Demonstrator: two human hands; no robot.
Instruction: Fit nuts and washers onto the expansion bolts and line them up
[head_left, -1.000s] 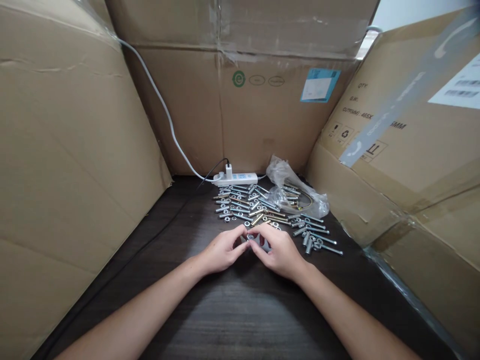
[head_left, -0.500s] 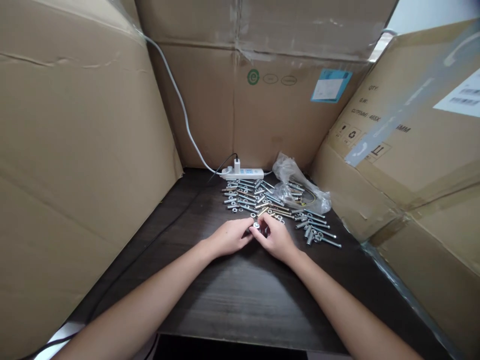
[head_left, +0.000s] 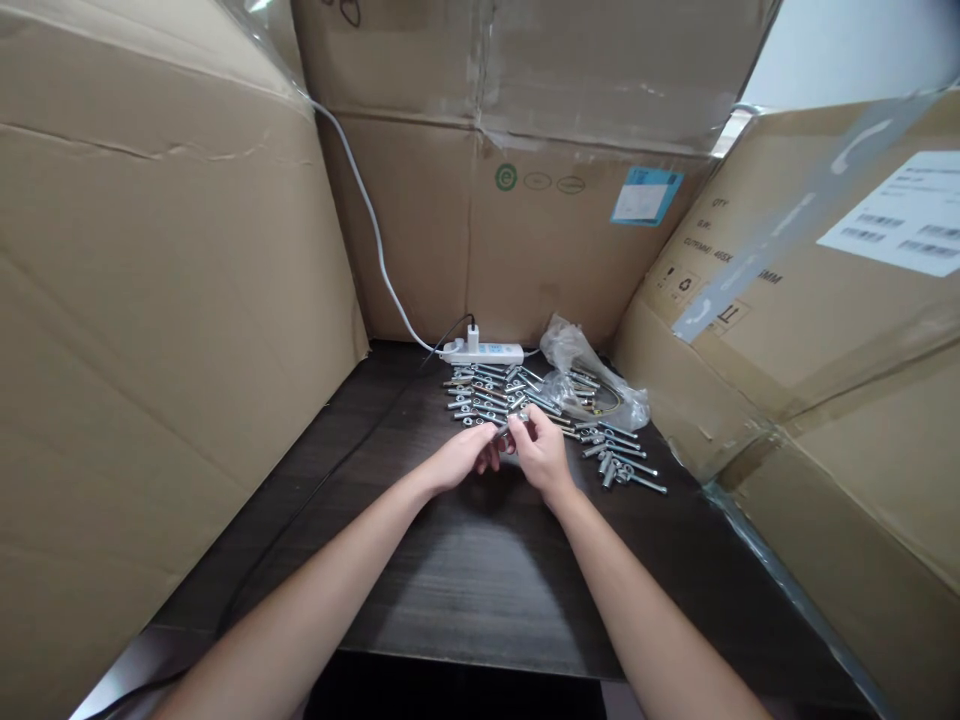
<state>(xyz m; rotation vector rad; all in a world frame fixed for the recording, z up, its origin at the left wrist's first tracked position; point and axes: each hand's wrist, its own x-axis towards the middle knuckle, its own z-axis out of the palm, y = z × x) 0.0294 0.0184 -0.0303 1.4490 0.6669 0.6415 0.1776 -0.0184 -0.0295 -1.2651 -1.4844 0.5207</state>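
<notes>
A small silvery bolt (head_left: 501, 432) is held slantwise above the dark table, between my two hands. My left hand (head_left: 461, 457) pinches its lower left end between thumb and fingers. At the other end, the thumb and fingers of my right hand (head_left: 541, 452) are closed on it, covering part of it; whether a nut or washer sits there is too small to tell. Just beyond my fingers lie rows of bolts, sleeves, nuts and washers (head_left: 480, 392). More bolts and sleeves (head_left: 619, 460) lie to the right of my right hand.
A white power strip (head_left: 491, 353) with a plugged-in charger lies behind the hardware. Beside it is a crumpled clear plastic bag (head_left: 581, 365). A black cable (head_left: 330, 463) crosses the table (head_left: 450, 590) on the left. Cardboard boxes (head_left: 420, 230) wall in the back and both sides.
My hands have turned and moved slightly away from me, and the bolt, earlier seen end-on, now shows its side. The camera view has shifted a little.
</notes>
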